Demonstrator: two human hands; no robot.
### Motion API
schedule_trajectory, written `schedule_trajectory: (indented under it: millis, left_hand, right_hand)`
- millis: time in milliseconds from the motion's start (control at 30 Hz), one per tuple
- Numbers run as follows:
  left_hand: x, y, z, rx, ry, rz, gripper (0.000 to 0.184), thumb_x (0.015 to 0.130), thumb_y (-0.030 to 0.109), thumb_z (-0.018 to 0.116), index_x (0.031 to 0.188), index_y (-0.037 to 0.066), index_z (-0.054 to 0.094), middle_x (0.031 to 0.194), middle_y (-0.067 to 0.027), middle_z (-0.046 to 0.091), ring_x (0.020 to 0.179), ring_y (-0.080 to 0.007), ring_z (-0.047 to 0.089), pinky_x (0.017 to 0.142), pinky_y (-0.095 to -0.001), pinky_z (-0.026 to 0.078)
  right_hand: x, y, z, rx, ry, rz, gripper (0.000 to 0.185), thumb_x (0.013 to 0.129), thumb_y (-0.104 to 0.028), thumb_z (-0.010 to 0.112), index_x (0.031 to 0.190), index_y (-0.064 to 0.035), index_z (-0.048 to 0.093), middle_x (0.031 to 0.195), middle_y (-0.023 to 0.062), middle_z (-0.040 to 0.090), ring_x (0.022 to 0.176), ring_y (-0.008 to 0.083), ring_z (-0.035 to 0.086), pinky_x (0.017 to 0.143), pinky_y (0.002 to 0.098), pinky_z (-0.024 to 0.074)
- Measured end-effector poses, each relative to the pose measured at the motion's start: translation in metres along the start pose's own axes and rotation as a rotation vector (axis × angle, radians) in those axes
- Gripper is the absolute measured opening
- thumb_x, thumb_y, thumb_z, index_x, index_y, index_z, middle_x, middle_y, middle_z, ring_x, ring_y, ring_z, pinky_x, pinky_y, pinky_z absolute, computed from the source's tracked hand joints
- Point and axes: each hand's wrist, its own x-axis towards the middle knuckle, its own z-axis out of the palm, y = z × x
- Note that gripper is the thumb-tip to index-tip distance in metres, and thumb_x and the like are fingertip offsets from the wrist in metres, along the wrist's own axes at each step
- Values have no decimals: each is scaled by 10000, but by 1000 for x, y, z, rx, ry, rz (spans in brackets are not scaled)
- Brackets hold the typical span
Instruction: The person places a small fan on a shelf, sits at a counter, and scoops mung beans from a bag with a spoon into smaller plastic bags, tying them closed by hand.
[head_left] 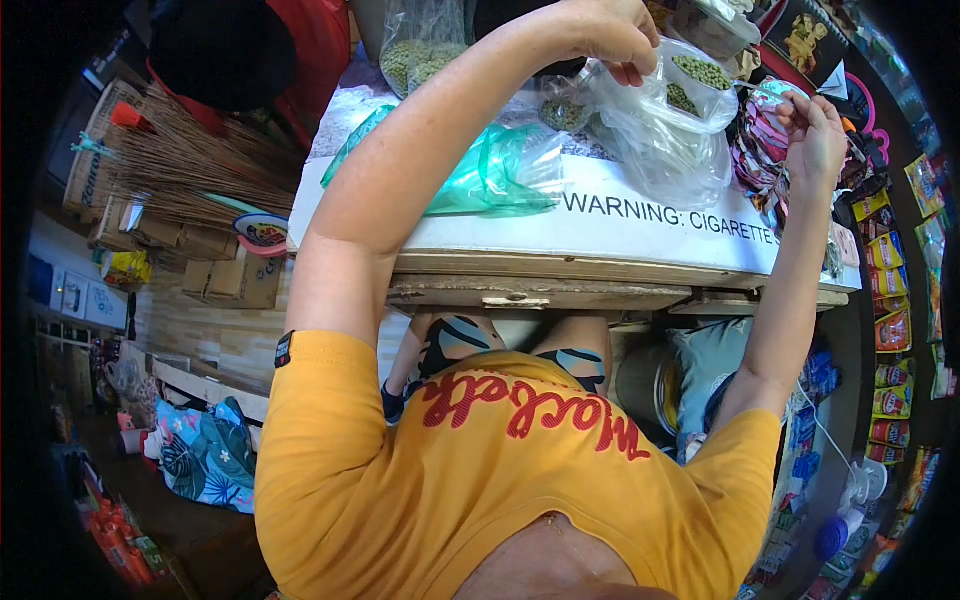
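My left hand (618,42) reaches over the table with its fingers curled down at the edge of a clear plastic bag (680,165). Its fingertips seem to pinch the plastic. Green beans (700,72) show in the upper part of this bag. On the right, my right hand (812,135) has its fingers bent around the end of a thin, pale spoon (757,90), whose other end reaches toward the beans; its bowl cannot be made out. A smaller clear bag of beans (563,113) lies to the left of the large one.
A green plastic bag (490,175) lies under my left forearm. Another bag of beans (420,62) stands at the back left. Patterned cloth (757,150) is bunched near my right hand. A wooden drawer (530,293) runs below the tabletop. Snack packets (890,270) hang at right.
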Motion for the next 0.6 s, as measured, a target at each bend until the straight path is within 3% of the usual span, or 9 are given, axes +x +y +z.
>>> schedule_trajectory:
  millis: [267, 400, 533, 567, 600]
  left_hand:
    - [-2, 4, 1, -2, -11, -1, 147, 665, 7, 610, 768, -92, 644, 653, -100, 622, 580, -161, 632, 541, -281, 535]
    - [-9, 11, -1, 119, 13, -3, 172, 650, 16, 616, 780, -90, 656, 632, -103, 623, 564, -160, 626, 528, -279, 520]
    - [-9, 8, -3, 46, 57, 10, 168, 637, 19, 614, 759, -86, 664, 621, -110, 628, 535, -163, 615, 516, -280, 510]
    - [-9, 7, -3, 30, 63, 9, 164, 634, 17, 612, 752, -84, 665, 621, -113, 630, 528, -163, 612, 514, -280, 508]
    - [-9, 7, -3, 38, 64, 8, 155, 634, 13, 610, 742, -84, 663, 619, -116, 629, 527, -166, 612, 514, -282, 509]
  right_hand:
    - [-3, -3, 48, -39, -184, -57, 56, 848, 8, 541, 903, 19, 537, 827, 186, 661, 636, 215, 661, 557, 274, 549]
    - [-29, -3, 79, -101, -426, -97, 35, 889, -22, 538, 920, -10, 526, 945, 151, 652, 703, 161, 650, 627, 255, 531]
    - [-43, -17, 83, -181, -414, -208, 34, 895, -42, 558, 920, -19, 553, 966, 119, 658, 725, 145, 649, 673, 252, 524]
    - [-47, -29, 84, -200, -389, -301, 42, 869, 3, 555, 901, 29, 561, 903, 168, 658, 713, 195, 666, 641, 267, 546]
    - [-47, -36, 78, -186, -337, -328, 35, 872, 5, 556, 896, 28, 567, 909, 161, 660, 721, 192, 667, 653, 266, 544]
